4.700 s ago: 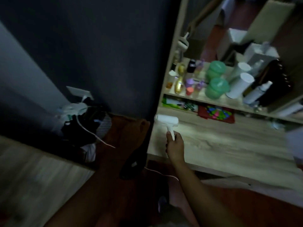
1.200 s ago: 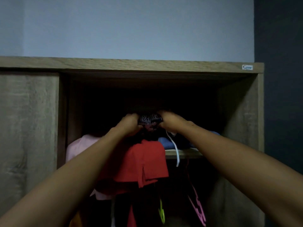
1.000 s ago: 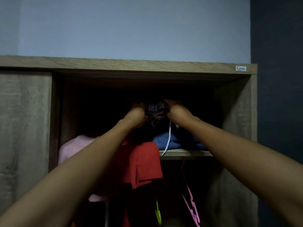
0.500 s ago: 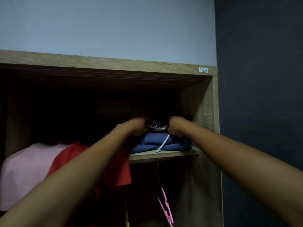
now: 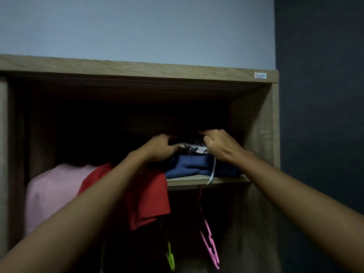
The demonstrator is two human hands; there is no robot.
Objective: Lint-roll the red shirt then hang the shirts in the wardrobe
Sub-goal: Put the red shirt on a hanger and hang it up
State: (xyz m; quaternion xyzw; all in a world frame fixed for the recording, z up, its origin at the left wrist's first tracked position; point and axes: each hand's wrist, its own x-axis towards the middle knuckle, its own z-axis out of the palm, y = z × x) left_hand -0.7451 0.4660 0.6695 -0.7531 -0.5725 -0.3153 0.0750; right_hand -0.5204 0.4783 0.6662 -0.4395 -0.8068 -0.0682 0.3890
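The wooden wardrobe (image 5: pixel 256 123) stands open in front of me. A red shirt (image 5: pixel 149 201) hangs inside, left of centre, with a pink shirt (image 5: pixel 53 190) hanging to its left. Both arms reach up to the inner shelf (image 5: pixel 204 181). A folded black-and-white patterned garment (image 5: pixel 192 149) lies on top of a folded blue garment (image 5: pixel 189 166) there. My left hand (image 5: pixel 157 147) grips the patterned garment's left end. My right hand (image 5: pixel 218 144) rests on its right end with the fingers curled and one finger pointing left.
A white cord (image 5: pixel 212 172) hangs from the folded pile over the shelf edge. A pink hanger (image 5: pixel 211 247) and a green hanger (image 5: pixel 170 257) dangle below the shelf. A dark wall (image 5: pixel 319 115) runs along the wardrobe's right side.
The patterned garment has come down from in front of the red shirt onto the blue pile on the shelf. My right hand's fingers have loosened on it. My view shifted back left.
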